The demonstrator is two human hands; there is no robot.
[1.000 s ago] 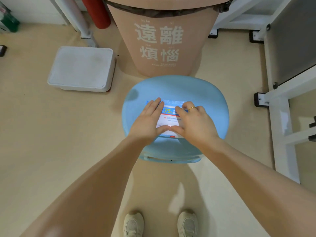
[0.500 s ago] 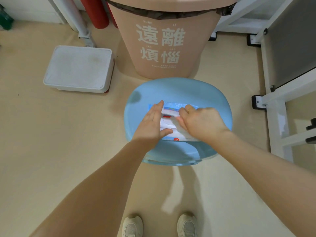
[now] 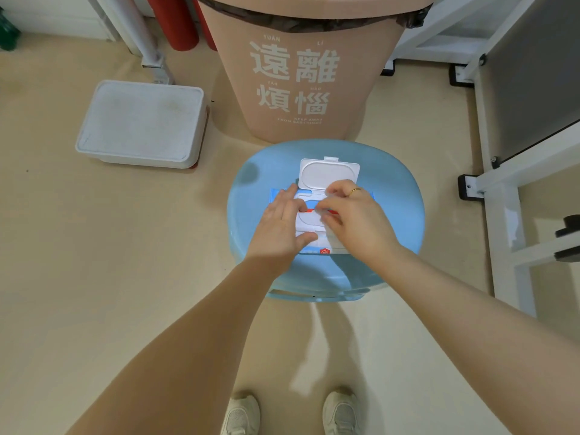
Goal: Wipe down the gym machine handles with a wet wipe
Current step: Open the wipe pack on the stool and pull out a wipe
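Bracing the wet-wipe pack (image 3: pixel 317 215) flat on the blue stool (image 3: pixel 395 196), which sits just in front of the pink bin (image 3: pixel 301 89), apparently so the soft pack stays put while a wipe is drawn.

Head view: pack lid (image 3: pixel 329 172) is flipped up and away from the person, exposing the opening.

Left hand (image 3: pixel 281 227): fingers straight and together, palm pressing down on the pack's left half, thumb along its near edge. Holds nothing; serves as a clamp.

Right hand (image 3: pixel 354 218): fingers curled over the opening, tips pinched at the slot by the red strip. Whether a wipe is already caught between them cannot be told; the fingers hide it.

Machine handles: not identifiable here; only white frame parts (image 3: pixel 502 215) at right. Judgement: wiping not yet begun.
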